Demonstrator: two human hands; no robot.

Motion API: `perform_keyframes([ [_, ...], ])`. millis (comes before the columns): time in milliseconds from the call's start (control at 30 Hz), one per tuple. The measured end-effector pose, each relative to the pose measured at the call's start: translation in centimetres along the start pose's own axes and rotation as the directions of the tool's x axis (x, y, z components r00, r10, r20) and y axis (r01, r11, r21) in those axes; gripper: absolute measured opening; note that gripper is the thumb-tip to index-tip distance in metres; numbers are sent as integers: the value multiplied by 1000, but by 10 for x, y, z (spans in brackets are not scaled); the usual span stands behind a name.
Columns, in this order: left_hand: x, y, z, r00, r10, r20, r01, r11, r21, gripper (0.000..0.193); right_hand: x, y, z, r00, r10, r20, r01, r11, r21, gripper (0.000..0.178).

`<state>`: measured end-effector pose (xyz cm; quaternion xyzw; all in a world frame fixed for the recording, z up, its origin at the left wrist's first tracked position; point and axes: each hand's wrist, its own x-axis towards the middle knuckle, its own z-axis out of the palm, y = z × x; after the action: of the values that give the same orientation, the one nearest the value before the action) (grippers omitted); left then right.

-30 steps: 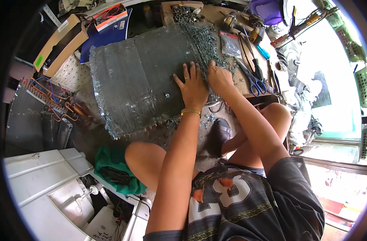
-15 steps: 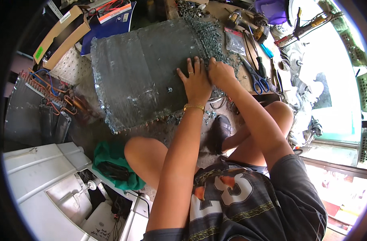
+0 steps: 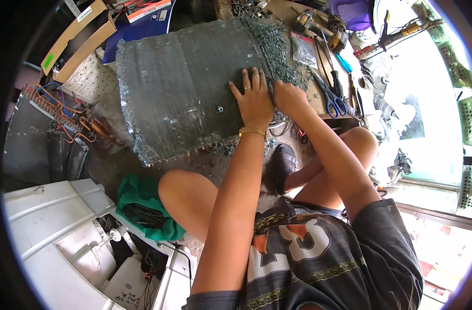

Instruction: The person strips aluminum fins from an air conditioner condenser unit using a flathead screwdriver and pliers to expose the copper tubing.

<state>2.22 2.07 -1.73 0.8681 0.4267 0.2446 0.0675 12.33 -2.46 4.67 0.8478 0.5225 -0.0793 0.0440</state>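
A large dark grey finned panel point(image 3: 187, 93), like a heat-exchanger coil, lies before me with ragged edges. Crumbled grey fin scraps point(image 3: 275, 49) are heaped along its right side. My left hand point(image 3: 254, 101) rests flat on the panel near that side, fingers spread. Beside it, my right hand point(image 3: 292, 98) is closed in a fist at the panel's right edge, by the scraps. Its curled fingers hide whatever is in them.
Blue-handled scissors point(image 3: 333, 101), a screwdriver point(image 3: 337, 82), a clear packet point(image 3: 303, 50) and a power drill point(image 3: 305, 23) lie to the right. Copper tubing point(image 3: 83, 126) and a cardboard box point(image 3: 75, 39) are at left. A green bag point(image 3: 132, 191) sits by my left knee.
My right fist has shifted slightly right and toward me, leaving a small gap from my left hand. The left hand stays flat on the panel.
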Motion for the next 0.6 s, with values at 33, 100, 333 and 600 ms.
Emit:
perform_keyframes([
  [33, 1, 0, 0, 1000, 8, -20, -8, 1000, -23, 56, -1, 0, 1, 999, 30, 27, -30, 1000, -4, 27],
  [100, 1, 0, 0, 999, -5, 53, 1, 998, 69, 61, -4, 0, 2, 996, 64, 59, -63, 998, -6, 28],
  [333, 1, 1, -1, 1000, -3, 19, 2, 1000, 30, 57, -15, 6, 6, 998, 26, 54, -28, 999, 40, 28],
  [600, 0, 1, 2, 999, -4, -45, 6, 999, 38, 51, -33, 13, 14, 999, 3, 33, -6, 997, 79, 25],
])
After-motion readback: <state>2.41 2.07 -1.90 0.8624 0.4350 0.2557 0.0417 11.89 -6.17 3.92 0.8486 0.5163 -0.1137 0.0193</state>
